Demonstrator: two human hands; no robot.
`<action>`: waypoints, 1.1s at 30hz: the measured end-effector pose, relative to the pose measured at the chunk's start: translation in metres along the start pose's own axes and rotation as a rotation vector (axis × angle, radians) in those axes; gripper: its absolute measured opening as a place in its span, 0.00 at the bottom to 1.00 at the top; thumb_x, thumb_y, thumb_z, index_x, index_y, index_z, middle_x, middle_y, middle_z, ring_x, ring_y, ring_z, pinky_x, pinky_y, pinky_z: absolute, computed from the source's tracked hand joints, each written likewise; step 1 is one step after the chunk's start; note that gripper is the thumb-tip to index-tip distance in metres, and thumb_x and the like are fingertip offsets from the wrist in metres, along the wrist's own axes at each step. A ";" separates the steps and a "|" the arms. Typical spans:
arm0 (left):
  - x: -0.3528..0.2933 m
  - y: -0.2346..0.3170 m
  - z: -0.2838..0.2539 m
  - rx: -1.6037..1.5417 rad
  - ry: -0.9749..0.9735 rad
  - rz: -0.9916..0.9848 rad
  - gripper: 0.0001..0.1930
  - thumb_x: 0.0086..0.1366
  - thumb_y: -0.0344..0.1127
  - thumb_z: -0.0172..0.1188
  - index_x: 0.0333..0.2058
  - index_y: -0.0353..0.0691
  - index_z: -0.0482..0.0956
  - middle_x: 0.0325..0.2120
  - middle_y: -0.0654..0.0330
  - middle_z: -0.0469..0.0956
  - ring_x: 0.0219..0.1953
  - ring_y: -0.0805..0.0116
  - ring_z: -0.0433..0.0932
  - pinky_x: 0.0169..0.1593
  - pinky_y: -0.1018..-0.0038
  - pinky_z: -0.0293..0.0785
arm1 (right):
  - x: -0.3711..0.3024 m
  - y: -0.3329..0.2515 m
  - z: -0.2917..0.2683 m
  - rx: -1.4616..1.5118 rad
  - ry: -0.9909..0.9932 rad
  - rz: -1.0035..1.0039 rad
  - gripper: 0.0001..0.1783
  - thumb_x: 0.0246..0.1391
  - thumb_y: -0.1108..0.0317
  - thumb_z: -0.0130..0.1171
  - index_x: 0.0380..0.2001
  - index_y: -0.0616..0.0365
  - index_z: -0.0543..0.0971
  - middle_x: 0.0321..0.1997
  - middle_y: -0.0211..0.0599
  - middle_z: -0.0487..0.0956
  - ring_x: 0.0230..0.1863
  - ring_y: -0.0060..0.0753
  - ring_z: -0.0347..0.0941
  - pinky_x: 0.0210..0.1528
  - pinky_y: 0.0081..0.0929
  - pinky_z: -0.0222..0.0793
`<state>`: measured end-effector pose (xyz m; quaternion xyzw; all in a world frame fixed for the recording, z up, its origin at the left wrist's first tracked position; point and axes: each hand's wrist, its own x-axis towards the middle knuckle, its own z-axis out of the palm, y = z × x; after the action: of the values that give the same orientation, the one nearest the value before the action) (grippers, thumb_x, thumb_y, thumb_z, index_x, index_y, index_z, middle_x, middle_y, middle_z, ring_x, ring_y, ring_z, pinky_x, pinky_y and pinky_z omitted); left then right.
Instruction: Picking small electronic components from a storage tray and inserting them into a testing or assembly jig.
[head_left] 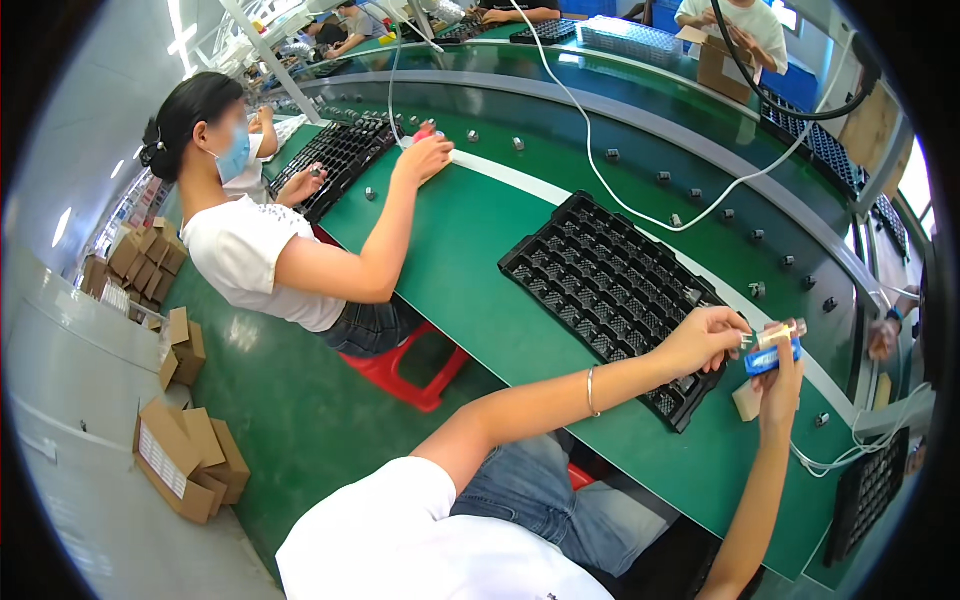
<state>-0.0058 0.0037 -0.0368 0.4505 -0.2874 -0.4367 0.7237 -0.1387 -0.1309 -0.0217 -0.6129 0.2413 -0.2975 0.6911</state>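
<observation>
Blue piece (762, 362), held in my right fingers (786, 360); long axis runs left to right, tipped up rightward. My left fingers (722, 322) lie just left of it, pinched narrow on apparently a pale bit (745, 341), too small to identify, beside the black tray (610, 275) on the green bench (450, 260).

The left hand (712, 340) pinches a piece (746, 341) too small to tell.

The person's 2 hands (705, 343) (783, 372), 1 blue held item (768, 358), 1 silver bracelet (591, 391), 1 face mask (235, 152).
</observation>
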 end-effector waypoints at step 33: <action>-0.005 0.034 0.002 0.913 0.080 0.320 0.17 0.49 0.40 0.76 0.33 0.36 0.83 0.22 0.57 0.82 0.25 0.71 0.82 0.31 0.73 0.76 | -0.046 0.005 -0.069 -0.411 0.237 -0.232 0.26 0.61 0.61 0.64 0.57 0.63 0.72 0.43 0.34 0.78 0.39 0.22 0.76 0.36 0.20 0.74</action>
<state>0.0027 0.0142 -0.0053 0.6887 -0.4872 -0.1316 0.5205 -0.2187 -0.1471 -0.0370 -0.7247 0.3041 -0.3894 0.4803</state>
